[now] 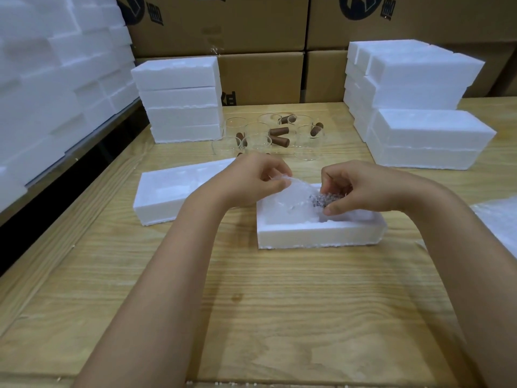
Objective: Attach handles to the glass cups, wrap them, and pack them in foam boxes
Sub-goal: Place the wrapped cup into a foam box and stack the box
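An open white foam box lies on the wooden table in front of me. Over its cavity sits a cup wrapped in clear bubble wrap, its brown handle showing through the wrap. My left hand pinches the wrap's upper left edge. My right hand grips the wrapped handle end. A second foam half lies to the left. Behind my hands stand several clear glass cups with brown wooden handles.
Stacks of white foam boxes stand at the back left and back right, with more piled along the left wall. Cardboard cartons line the back. A sheet of wrap lies at the right edge.
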The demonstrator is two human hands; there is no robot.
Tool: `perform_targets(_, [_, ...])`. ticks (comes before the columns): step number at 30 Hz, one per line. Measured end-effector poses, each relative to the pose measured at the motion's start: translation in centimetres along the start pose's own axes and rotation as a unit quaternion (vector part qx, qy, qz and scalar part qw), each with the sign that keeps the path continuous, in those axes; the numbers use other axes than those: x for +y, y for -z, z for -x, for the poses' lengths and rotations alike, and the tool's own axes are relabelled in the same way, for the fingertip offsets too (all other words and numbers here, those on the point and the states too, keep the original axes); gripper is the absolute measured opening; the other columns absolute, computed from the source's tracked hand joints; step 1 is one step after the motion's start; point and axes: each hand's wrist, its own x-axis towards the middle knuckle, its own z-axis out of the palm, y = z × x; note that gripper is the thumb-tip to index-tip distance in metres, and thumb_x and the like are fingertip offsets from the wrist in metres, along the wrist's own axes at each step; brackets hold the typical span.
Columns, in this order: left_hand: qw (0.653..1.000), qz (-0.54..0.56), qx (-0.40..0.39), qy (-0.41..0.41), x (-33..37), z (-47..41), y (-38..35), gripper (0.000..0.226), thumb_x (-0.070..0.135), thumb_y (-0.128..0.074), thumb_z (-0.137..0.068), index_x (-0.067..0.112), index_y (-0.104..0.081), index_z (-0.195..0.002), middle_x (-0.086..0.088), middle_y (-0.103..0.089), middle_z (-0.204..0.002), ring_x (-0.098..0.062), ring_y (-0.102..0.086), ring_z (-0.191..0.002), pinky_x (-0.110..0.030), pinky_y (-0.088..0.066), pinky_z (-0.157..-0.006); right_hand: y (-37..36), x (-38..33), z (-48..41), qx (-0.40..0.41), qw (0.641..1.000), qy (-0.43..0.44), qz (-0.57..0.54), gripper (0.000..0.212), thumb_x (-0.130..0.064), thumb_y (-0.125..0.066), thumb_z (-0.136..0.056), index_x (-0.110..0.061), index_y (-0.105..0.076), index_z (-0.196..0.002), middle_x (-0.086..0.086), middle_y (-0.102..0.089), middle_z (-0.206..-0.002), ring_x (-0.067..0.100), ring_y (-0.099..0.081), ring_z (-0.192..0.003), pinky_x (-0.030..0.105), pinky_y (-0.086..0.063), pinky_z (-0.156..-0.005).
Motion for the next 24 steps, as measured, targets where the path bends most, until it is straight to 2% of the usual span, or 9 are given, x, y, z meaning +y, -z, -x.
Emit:
perform_targets(2, [1.0, 0.026, 0.013, 0.002, 0.1, 0.4, 1.0, 0.019, 0.044, -0.063, -0.089, 0.035, -0.066, -0.105, 0.017, -0.068, -0.095, 0.005, -0.061, -0.089, -0.01, -0.045, -0.072, 0.2, -0.1, 0.1, 0.001, 1.0, -0.012, 0.005, 0.023, -0.024, -0.082, -0.071, -0.029, -0.062, -0.083, -0.016, -0.063, -0.072, 0.004, -0.056, -0.068, 0.03, -0.047, -0.071])
perform_targets(4, [0.99, 0.085, 0.113, 0.022, -0.2, 0.9, 3.0, 0.022, 0.049, -0.06, -0.089, 0.038, -0.063, -0.108, 0.021, -0.068, -0.096, 0.007, -0.061, -0.091, -0.009, -0.046, -0.071, 0.8, 0.0, 0.5, -0.014, 0.999, -0.032, 0.003, 0.042, -0.043, -0.083, -0.059, -0.036, -0.063, -0.096, -0.011, -0.066, -0.094, 0.006, -0.063, -0.086, 0.028, -0.05, -0.085])
perform_targets(7, [0.948, 0.12, 0.275, 0.103, -2.8, 2.5, 6.4, 0.031, 0.037, -0.067, -0.087, 0.035, -0.058, -0.116, 0.01, -0.06, -0.117, -0.006, -0.055, -0.108, -0.029, -0.045, -0.086, 1.5, 0.0, 0.9, 0.002, 0.999, -0.035, -0.029, 0.07, -0.064, -0.074, -0.042, -0.042, -0.059, -0.106, -0.013, -0.067, -0.1, 0.001, -0.065, -0.089, 0.027, -0.048, -0.089])
perform_targets(9, [0.953, 0.094, 0.222, 0.184, -4.8, 4.0, 7.6, 0.042, 0.031, -0.075, -0.079, 0.034, -0.056, -0.117, 0.005, -0.051, -0.129, -0.012, -0.046, -0.114, -0.033, -0.037, -0.089, 1.7, 0.2, 0.9, 0.06, 0.997, -0.02, -0.052, 0.067, -0.068, -0.069, -0.044, -0.041, -0.06, -0.106, -0.015, -0.067, -0.099, -0.003, -0.064, -0.087, 0.027, -0.048, -0.087])
perform_targets(11, [0.964, 0.023, 0.092, 0.247, -6.1, 5.1, 7.3, 0.043, 0.031, -0.081, -0.073, 0.036, -0.059, -0.111, 0.006, -0.047, -0.132, -0.013, -0.042, -0.117, -0.032, -0.033, -0.091, 1.7, 0.2, 0.7, 0.112, 0.991, -0.01, -0.07, 0.062, -0.069, -0.065, -0.047, -0.04, -0.062, -0.102, -0.015, -0.067, -0.099, -0.004, -0.063, -0.087, 0.024, -0.047, -0.083])
perform_targets(14, [0.966, -0.104, 0.015, 0.235, -6.6, 5.0, 5.9, 0.035, 0.038, -0.083, -0.069, 0.043, -0.062, -0.097, 0.004, -0.04, -0.143, -0.016, -0.027, -0.139, -0.044, -0.018, -0.111, 1.6, 0.1, 0.7, 0.127, 0.989, -0.007, -0.08, 0.057, -0.068, -0.063, -0.051, -0.038, -0.064, -0.099, -0.014, -0.066, -0.1, -0.001, -0.062, -0.091, 0.025, -0.047, -0.085])
perform_targets(17, [0.964, -0.135, 0.008, 0.227, -6.2, 4.4, 5.4, 0.024, 0.039, -0.081, -0.071, 0.043, -0.063, -0.086, 0.001, -0.027, -0.156, -0.017, -0.015, -0.146, -0.054, -0.003, -0.117, 1.5, 0.1, 0.7, 0.124, 0.99, -0.008, -0.071, 0.049, -0.064, -0.061, -0.058, -0.037, -0.064, -0.099, -0.013, -0.066, -0.1, 0.004, -0.063, -0.094, 0.026, -0.048, -0.087])
perform_targets(20, [0.97, -0.084, 0.046, 0.225, -5.9, 4.2, 6.2, 0.023, 0.032, -0.084, -0.07, 0.034, -0.068, -0.087, 0.006, -0.039, -0.15, -0.015, -0.031, -0.138, -0.041, -0.019, -0.113, 1.5, 0.2, 0.8, 0.132, 0.989, -0.009, -0.069, 0.046, -0.064, -0.059, -0.06, -0.037, -0.065, -0.097, -0.015, -0.068, -0.093, 0.0, -0.063, -0.086, 0.026, -0.048, -0.084])
perform_targets(24, [0.968, -0.014, 0.152, 0.199, -4.2, 4.8, 8.5, 0.023, 0.039, -0.084, -0.069, 0.038, -0.066, -0.083, 0.008, -0.057, -0.126, -0.013, -0.048, -0.113, -0.032, -0.033, -0.087, 1.5, 0.2, 0.7, 0.165, 0.981, 0.023, -0.099, 0.032, -0.056, -0.062, -0.073, -0.034, -0.067, -0.095, -0.01, -0.071, -0.093, 0.004, -0.065, -0.085, 0.03, -0.051, -0.084])
